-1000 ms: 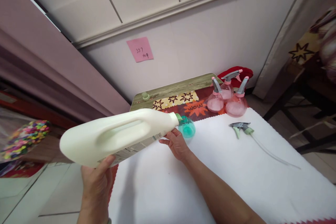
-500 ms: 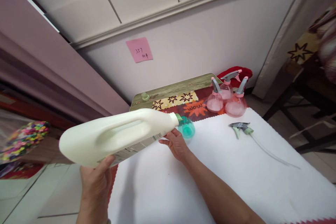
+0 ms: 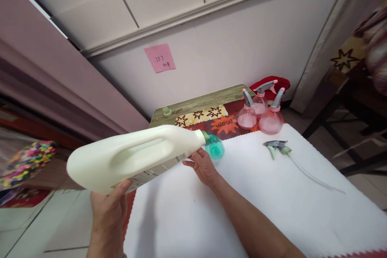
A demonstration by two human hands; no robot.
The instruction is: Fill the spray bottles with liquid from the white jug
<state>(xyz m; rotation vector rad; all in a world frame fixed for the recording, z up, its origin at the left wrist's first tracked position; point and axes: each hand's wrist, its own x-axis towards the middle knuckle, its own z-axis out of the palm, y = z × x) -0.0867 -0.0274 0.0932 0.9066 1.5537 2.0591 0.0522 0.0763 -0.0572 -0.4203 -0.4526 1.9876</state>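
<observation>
A large pale-green detergent jug lies tipped almost level, its spout pointing right at the mouth of a small green spray bottle on the white cloth. My left hand grips the jug's lower side near its base, thumb on the label. My right hand is closed under the jug's neck, fingertips against it; some fingers are hidden. The spray bottle stands without its head. To the right, a grey and green spray head with a long clear tube lies on the cloth.
Three pink spray bottles with grey heads stand at the table's back right. A small green cap sits at the back left. A pink note is stuck on the wall. A dark stool stands to the right.
The jug's base end has shifted very slightly left and down with my left hand. Its spout stays at the green bottle's mouth, and my right hand holds its place.
</observation>
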